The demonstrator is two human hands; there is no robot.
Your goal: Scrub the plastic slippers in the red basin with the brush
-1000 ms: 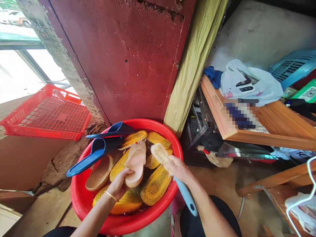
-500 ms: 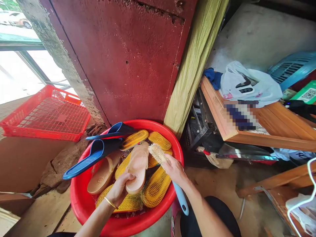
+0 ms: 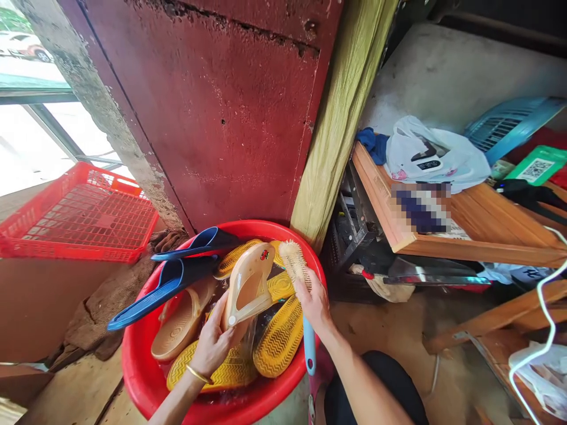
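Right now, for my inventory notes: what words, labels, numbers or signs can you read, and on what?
Nothing reads clearly.
Black label on white plastic bag: too small.
Green card: QR code, unreadable.
Patch on wooden board: blurred.
Red badge on beige slipper: too small.

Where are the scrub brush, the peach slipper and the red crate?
Scrub brush (image 3: 293,264): head view, on its bristles.
Peach slipper (image 3: 248,283): head view, on its footbed.
Red plastic crate (image 3: 66,251): head view, on its front wall.
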